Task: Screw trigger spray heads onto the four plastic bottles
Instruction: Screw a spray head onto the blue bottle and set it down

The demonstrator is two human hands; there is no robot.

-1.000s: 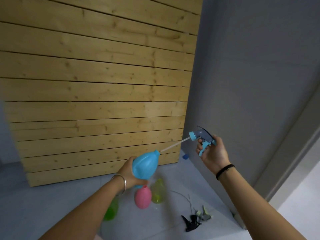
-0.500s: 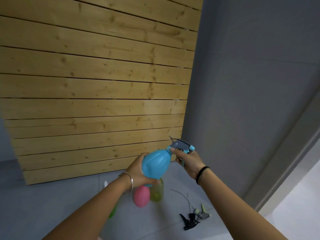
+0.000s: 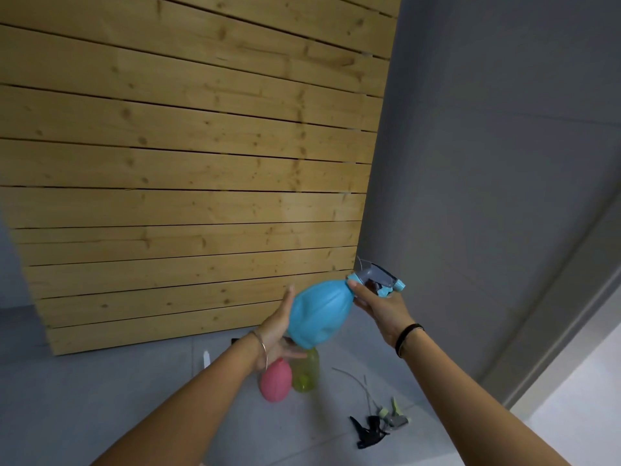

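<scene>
I hold a blue plastic bottle (image 3: 319, 314) tilted in the air, its neck pointing up and right. My left hand (image 3: 279, 331) cups its base and far side. A grey and blue trigger spray head (image 3: 376, 280) sits on the bottle's neck, and my right hand (image 3: 379, 306) grips it at the collar. Below on the grey floor stand a pink bottle (image 3: 276, 381) and a yellow-green bottle (image 3: 305, 373), both without heads. Two loose spray heads lie to the right: a black one (image 3: 368, 430) and a grey and green one (image 3: 393, 415) with its thin tube.
A wall of horizontal wooden slats (image 3: 188, 163) fills the left and centre. A grey wall (image 3: 487, 163) rises on the right, with a frame edge at the far right. A small white object (image 3: 206, 359) lies on the grey floor (image 3: 100, 381) left of the bottles.
My right hand pushed the spray head's tube down into the blue bottle and brought the head onto the neck. Both hands and the bottle then rose a little higher.
</scene>
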